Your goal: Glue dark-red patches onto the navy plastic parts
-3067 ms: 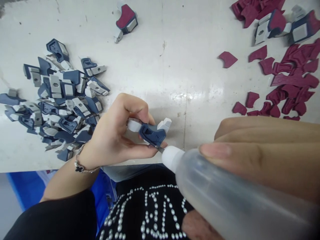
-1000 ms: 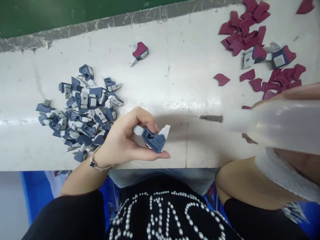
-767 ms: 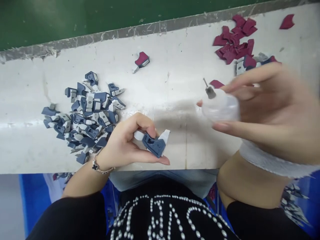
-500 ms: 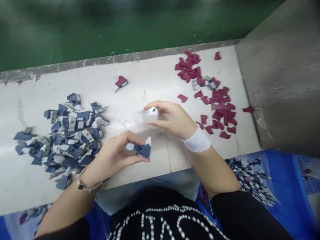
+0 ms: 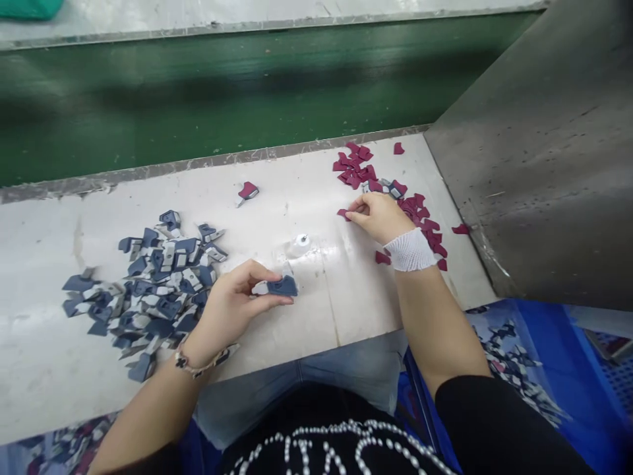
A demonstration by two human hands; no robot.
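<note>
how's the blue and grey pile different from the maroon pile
The blue-grey pile lies beside the left hand; the maroon pile lies by the right hand. The blue-grey pieces look chunky and two-toned, heaped together; the maroon ones look flat, single-coloured and more scattered. The left hand holds a blue-grey piece; the right hand pinches a maroon piece. Both piles lie loose on the white bench.

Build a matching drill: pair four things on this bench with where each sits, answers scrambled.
Things:
1. squeeze bottle
2. blue-and-grey part
3. maroon piece
4. blue-grey pile

Places:
A. at the right hand's fingertips
B. heaped on the bench's left side
C. standing on the bench between both hands
D. pinched in the left hand

Pairs: 1-C, 2-D, 3-A, 4-B
</note>
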